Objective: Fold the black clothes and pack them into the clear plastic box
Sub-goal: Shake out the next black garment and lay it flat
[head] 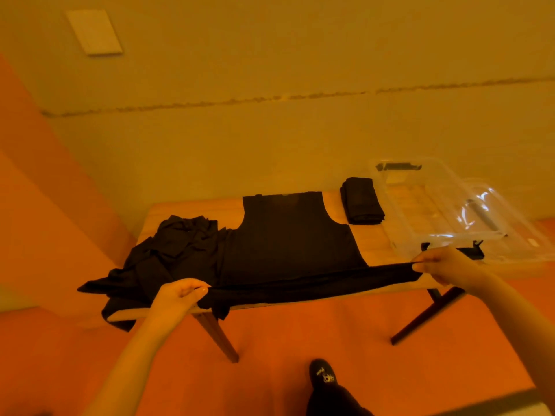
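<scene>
A: Head view first, biggest thing down. What carries it all?

B: One wooden counter (372, 241) on dark legs, standing on an orange floor (300, 334) before a pale wall (270, 55).

A: And on it?

B: One clear plastic box (399, 202), open, at the right end, lying at a slant. One clear lid (492, 211) lies just beside it, further right, partly over the counter's edge. I cannot tell whether the box holds any clothing; only dark latches show at its ends.

A: Black clothes, counted?

B: Three groups. One sleeveless top (288, 241) is spread flat in the middle, neck toward the wall, hem toward the person. One crumpled pile (168, 253) lies at the left end, touching the top's left side and hanging over the near left corner; how many garments are in it I cannot tell. One folded stack (362, 204) sits at the far side, between the top and the box, apart from both.

A: Hands?

B: Two, bare. The left hand (177, 298) has its grip closed around the hem's left corner at the counter's near edge, fingers curled over the cloth. The right hand (441, 265) pinches the hem's right corner, near the box's near end. The hem is stretched taut between them, lifted slightly off the counter.

A: Smallest things?

B: One black shoe (322, 375) with a pale print on the floor below, and one pale rectangular plate (93, 31) high on the wall at left.
</scene>
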Motion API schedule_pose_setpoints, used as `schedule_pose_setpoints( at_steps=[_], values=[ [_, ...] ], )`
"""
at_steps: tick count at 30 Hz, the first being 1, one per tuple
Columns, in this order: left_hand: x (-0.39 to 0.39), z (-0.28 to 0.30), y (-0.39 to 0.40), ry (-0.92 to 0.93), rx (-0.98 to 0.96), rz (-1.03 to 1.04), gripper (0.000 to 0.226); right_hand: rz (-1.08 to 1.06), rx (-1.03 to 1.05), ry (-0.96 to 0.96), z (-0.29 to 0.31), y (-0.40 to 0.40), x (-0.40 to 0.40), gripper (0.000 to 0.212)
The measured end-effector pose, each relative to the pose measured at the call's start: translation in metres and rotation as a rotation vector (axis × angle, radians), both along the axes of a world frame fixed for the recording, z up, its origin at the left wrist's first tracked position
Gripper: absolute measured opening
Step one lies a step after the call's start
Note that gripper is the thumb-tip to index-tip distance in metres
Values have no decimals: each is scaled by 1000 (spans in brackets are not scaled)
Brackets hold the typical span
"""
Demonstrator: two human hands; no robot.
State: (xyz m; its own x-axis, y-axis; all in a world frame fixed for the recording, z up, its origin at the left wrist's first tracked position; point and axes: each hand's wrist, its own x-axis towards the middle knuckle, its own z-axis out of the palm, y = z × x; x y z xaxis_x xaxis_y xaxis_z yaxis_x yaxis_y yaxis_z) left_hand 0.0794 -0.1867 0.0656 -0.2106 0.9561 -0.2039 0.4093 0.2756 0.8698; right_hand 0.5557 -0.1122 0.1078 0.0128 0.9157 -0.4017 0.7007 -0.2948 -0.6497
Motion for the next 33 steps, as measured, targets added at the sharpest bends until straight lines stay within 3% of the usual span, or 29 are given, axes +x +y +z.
schedule_pose_setpoints(
  at_steps=[12, 20, 25, 33],
  values=[
    [-5, -7, -38, -48, -32, -22, 16, 22, -28, 12, 3, -34, 3, 10],
    [-6, 3, 3, -54, 6, -37, 17, -60, 24, -4, -2, -14, -8, 9],
    [-9, 12, 67, -45, -15, -43, 16, -66, 65, -11, 2, 45, -19, 9],
    [-17, 10, 214, 36, -122, 26, 15, -4, 61, -28, -21, 215, -32, 6]
  ],
)
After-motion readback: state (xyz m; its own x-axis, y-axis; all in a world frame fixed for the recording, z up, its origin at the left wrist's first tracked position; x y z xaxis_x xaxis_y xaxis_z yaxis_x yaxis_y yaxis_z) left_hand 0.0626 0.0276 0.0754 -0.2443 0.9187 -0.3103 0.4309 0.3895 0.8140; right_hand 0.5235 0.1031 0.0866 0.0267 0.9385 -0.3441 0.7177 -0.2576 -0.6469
